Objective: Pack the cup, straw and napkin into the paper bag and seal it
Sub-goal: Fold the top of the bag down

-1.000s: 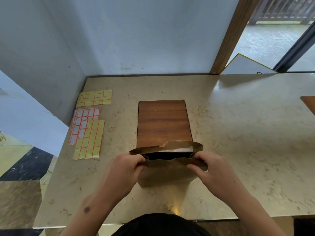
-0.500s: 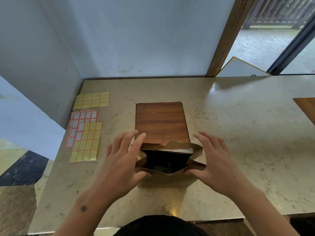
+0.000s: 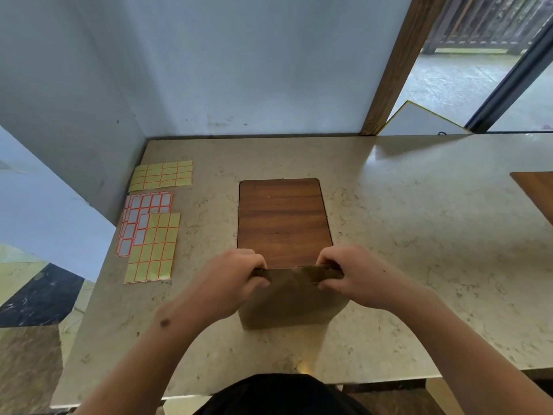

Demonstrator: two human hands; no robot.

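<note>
Both hands, left hand (image 3: 236, 277) and right hand (image 3: 348, 272), pinch the paper bag's (image 3: 291, 301) folded top closed, just in front of the wooden board (image 3: 282, 218), creasing it for sealing.

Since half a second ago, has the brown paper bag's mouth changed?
Yes. The brown paper bag gaped open then; now both hands pinch its top shut, level with the wooden board's near edge.

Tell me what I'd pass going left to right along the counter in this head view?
Sticker sheets → left hand → paper bag → right hand → a second wooden board at the right edge.
</note>
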